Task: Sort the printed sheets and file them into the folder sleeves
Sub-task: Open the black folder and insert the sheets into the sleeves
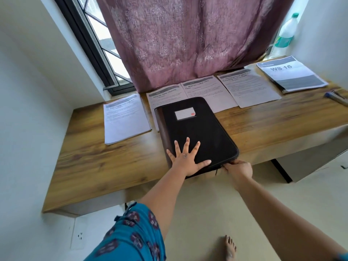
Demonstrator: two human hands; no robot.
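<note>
Wood grain runs the length of the table (98,162), a slab fixed into a white-walled corner under a dark-framed window (98,44) with a metal grille. A mauve patterned curtain (184,38) hangs down to the table's back edge, covering most of the glass. The floor (207,204) below is pale and plain, and a wall socket (80,235) sits low on the left wall.

On the table the closed black folder (195,132) lies at the near edge, angled slightly, a white label with a red mark on its cover. Its far corner overlaps one of the printed sheets. The left hand (185,159) presses flat on the cover, fingers spread and straight. The right hand (238,169) pinches the folder's near right corner at the zip edge — fingers curled tight there.

Behind the folder the sheets are laid out in a row: a stack of sheets (125,117) at the left, then three single pages (212,91) side by side along the curtain's hem, then a thicker bundle marked "WS 16" (291,74) at the right. A pen (336,97) lies near the right edge, just beside that bundle. A clear plastic bottle with a green cap (286,32) stands on the sill in the far right corner — well apart from the folder.

The person wears blue patterned cloth, and one bare foot (229,247) shows on the floor.
</note>
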